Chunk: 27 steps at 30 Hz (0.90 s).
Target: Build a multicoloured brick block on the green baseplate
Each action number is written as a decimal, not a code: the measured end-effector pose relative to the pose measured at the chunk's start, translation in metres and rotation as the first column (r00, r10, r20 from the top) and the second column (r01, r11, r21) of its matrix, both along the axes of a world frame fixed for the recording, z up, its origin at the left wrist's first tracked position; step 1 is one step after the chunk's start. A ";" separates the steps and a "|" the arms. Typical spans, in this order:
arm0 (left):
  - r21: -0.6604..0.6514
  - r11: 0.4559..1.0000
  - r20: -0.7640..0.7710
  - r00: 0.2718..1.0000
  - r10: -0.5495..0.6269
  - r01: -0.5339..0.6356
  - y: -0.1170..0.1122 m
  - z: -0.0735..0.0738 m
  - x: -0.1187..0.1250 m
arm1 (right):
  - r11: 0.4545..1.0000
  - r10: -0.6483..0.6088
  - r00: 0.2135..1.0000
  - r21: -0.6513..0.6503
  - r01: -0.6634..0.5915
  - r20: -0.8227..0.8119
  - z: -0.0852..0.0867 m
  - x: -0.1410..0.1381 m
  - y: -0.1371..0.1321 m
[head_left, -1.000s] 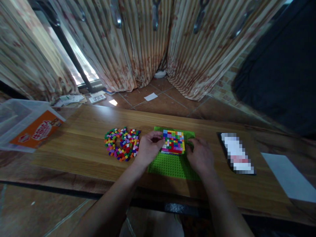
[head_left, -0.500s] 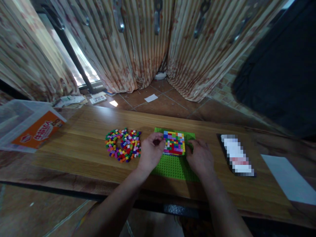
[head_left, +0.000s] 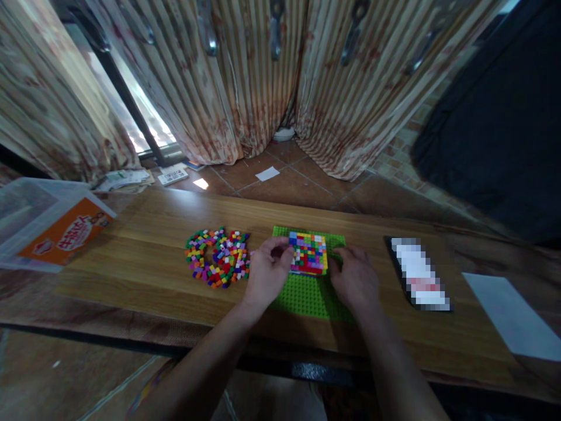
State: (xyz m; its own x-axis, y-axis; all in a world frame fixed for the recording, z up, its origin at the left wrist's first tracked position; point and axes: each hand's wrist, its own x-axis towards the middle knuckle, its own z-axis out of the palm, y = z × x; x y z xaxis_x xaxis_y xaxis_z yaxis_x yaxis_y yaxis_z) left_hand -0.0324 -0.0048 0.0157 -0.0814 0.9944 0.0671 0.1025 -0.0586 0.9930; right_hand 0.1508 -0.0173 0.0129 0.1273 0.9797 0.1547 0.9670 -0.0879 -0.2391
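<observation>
A green studded baseplate [head_left: 307, 295] lies on the wooden table [head_left: 144, 269]. On its far half sits a square block of many small coloured bricks [head_left: 309, 252]. My left hand [head_left: 267, 272] rests at the block's left edge, fingers curled and pinched against it. My right hand [head_left: 355, 278] is at the block's right edge, fingers bent down onto the plate. A loose heap of small coloured bricks [head_left: 218, 256] lies on the table just left of my left hand.
A clear plastic box with an orange label [head_left: 48, 225] stands at the table's far left. A dark flat phone-like object [head_left: 418, 272] lies right of the plate, and a white sheet [head_left: 511, 316] beyond it. Curtains and tiled floor lie behind the table.
My left hand has shifted slightly toward me along the block's left edge. The right hand has stayed at the right edge.
</observation>
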 end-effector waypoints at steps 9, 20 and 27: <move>-0.115 0.993 0.127 0.991 0.030 -0.016 0.003 0.002 0.005 | 1.000 0.008 1.000 0.015 -0.009 0.019 -0.003 0.001 0.000; -0.150 0.988 0.140 0.988 0.064 -0.042 0.002 0.002 0.008 | 0.999 0.031 0.998 0.029 -0.033 0.049 -0.009 0.005 0.001; 0.051 0.998 -0.128 0.991 0.050 -0.044 0.009 0.010 -0.028 | 0.999 0.033 0.999 0.017 -0.033 0.027 -0.008 0.004 0.002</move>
